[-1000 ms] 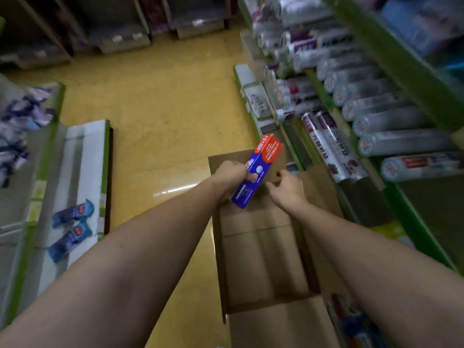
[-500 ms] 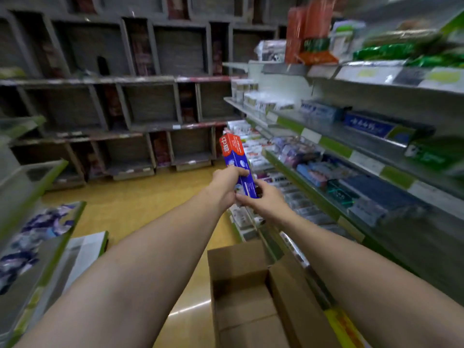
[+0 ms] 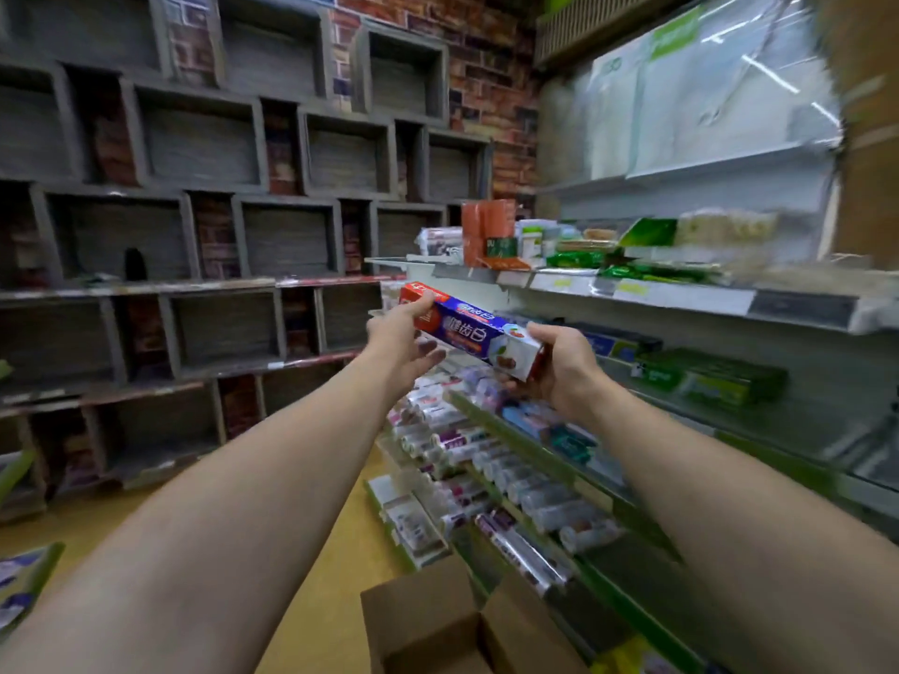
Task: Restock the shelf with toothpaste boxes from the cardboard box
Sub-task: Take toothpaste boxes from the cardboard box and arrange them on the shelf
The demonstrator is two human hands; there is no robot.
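A red, blue and white toothpaste box point(image 3: 469, 328) lies nearly level in the air in front of the shelf unit point(image 3: 681, 304) on the right. My left hand point(image 3: 401, 340) holds its red end, thumb on top and fingers loose underneath. My right hand point(image 3: 559, 364) grips its white end. The open cardboard box point(image 3: 438, 625) stands on the floor below, at the bottom edge of the view; its inside is hidden.
The right shelves hold green and blue boxes point(image 3: 705, 381), orange packs point(image 3: 486, 231) and rows of tubes point(image 3: 486, 459) lower down. Grey wooden cubbies point(image 3: 204, 235) line the far wall. A low display point(image 3: 24, 576) is at the left edge, with yellow floor between.
Both hands rose from the cardboard box to shelf height, and the toothpaste box turned from upright to nearly level. My right hand now grips its white end. The view tilted up.
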